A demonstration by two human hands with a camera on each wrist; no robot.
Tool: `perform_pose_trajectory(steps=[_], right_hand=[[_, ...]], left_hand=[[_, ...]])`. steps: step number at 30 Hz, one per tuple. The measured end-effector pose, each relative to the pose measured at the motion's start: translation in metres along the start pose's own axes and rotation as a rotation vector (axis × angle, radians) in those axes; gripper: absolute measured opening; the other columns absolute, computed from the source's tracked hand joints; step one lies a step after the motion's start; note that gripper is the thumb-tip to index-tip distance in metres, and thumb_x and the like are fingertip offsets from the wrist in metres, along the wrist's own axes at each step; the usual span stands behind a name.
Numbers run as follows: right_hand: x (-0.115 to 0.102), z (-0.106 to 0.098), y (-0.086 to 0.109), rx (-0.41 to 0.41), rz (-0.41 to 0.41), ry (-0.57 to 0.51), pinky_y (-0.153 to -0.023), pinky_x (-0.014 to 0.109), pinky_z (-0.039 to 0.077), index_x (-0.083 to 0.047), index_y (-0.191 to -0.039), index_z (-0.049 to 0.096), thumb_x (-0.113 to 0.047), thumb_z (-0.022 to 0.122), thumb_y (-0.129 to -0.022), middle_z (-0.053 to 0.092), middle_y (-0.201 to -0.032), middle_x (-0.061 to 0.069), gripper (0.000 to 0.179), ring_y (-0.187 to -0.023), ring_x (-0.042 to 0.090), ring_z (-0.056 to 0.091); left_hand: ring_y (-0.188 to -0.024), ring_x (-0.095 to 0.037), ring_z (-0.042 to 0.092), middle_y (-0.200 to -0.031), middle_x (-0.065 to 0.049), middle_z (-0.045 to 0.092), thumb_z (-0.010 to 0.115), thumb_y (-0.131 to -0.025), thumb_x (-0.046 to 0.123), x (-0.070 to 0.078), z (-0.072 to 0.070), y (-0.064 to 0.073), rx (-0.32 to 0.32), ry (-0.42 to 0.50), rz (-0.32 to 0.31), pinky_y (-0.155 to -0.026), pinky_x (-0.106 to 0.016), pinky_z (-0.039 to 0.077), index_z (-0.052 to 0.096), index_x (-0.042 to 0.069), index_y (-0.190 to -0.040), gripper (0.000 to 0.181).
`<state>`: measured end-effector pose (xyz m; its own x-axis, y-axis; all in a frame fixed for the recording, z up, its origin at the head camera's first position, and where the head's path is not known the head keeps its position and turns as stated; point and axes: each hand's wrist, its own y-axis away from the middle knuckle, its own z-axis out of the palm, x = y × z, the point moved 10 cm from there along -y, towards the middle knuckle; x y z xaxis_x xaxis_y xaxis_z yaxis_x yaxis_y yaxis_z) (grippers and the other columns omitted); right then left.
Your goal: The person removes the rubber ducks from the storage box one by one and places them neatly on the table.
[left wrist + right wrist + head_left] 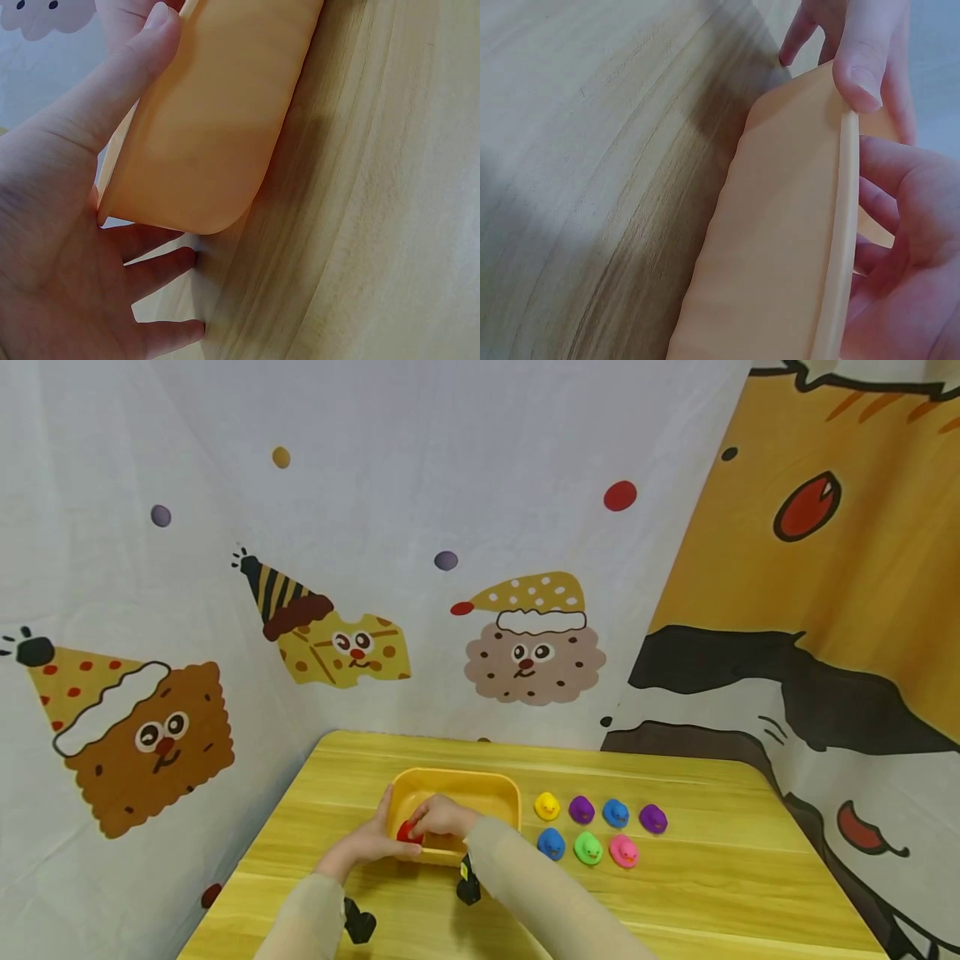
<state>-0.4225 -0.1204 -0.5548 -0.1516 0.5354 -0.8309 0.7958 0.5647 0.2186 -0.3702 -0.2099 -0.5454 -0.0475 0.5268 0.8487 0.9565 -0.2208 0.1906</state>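
Observation:
An orange plastic tub (480,782) stands on the wooden table. My left hand (369,842) holds its left end, thumb on the near rim and fingers spread along the end wall; the left wrist view shows this hand (67,202) around the tub's corner. Reaching over the near rim, my right hand (447,817) has its fingertips inside the tub, pinching a red rubber duck (409,833) near the left end. Fingers and rim hide part of the duck. In the right wrist view the right hand (911,240) is behind the tub's near wall (780,202).
Right of the tub sit several rubber ducks in two rows, among them a yellow one (547,806), a green one (588,848) and a pink one (624,852). A printed cloth (420,610) hangs behind the table (712,860) and along its sides.

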Motion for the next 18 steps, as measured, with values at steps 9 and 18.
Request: perform_pose_trajectory(steps=[9, 18], right_hand=[[-0.001, -0.008, 0.002, 0.010, -0.004, 0.008, -0.061, 0.025, 0.048, -0.002, -0.091, 0.074, -0.006, 0.077, -0.080, 0.066, -0.078, -0.002, 0.012, -0.067, 0.014, 0.053], [-0.012, -0.024, 0.007, 0.029, -0.017, -0.017, -0.066, 0.028, 0.051, 0.000, -0.091, 0.073, -0.003, 0.075, -0.082, 0.068, -0.084, 0.001, 0.010, -0.071, 0.013, 0.055]], left_hand=[[-0.133, -0.054, 0.027, -0.152, -0.039, 0.008, 0.087, -0.072, 0.032, -0.001, 0.001, 0.001, -0.007, 0.004, 0.000, -0.106, -0.063, 0.026, -0.018, 0.004, -0.151, 0.134], [-0.134, -0.054, 0.024, -0.152, -0.039, 0.006, 0.087, -0.072, 0.028, -0.001, 0.000, 0.000, -0.009, 0.025, 0.005, -0.108, -0.063, 0.022, -0.018, 0.002, -0.150, 0.134]])
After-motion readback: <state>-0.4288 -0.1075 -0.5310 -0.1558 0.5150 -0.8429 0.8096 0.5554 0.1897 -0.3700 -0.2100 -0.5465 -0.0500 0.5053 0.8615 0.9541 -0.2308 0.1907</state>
